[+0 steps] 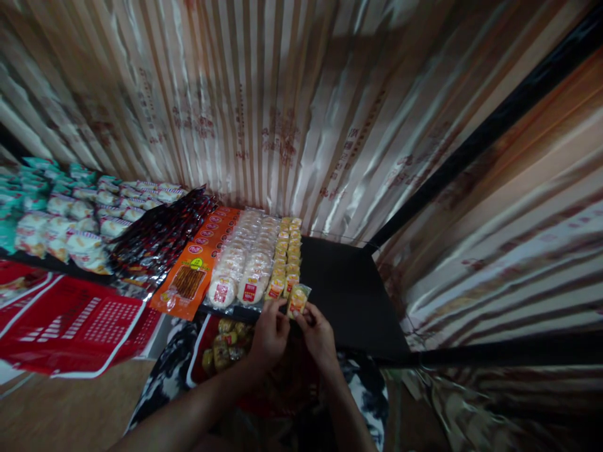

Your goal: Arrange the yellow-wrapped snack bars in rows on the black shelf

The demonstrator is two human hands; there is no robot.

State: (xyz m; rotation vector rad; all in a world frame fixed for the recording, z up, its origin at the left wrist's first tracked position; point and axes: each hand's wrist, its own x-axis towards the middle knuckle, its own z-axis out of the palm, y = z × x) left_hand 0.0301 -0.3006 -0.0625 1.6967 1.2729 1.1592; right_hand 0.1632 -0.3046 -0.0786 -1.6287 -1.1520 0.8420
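Observation:
My right hand (320,331) pinches a small yellow snack packet (298,299) with a clear crimped end, held at the front of the black shelf. Beside it my left hand (272,331) is closed, its fingertips by the packet's left edge; whether they grip anything is hidden. Just beyond my fingers, two narrow rows of matching yellow packets (281,254) run back towards the curtain. Below my hands sits a red tub with a white rim (192,364), partly covered by my forearms. Several yellow wrapped snacks (225,348) lie in it.
Left of the yellow rows stand clear-wrapped white round crackers (249,276), an orange snack bag (191,282), dark shiny packets (160,235) and white snack bags (87,245). Black shelf surface (351,295) lies right. A striped curtain (282,107) hangs behind; a red bag (89,326) is front left.

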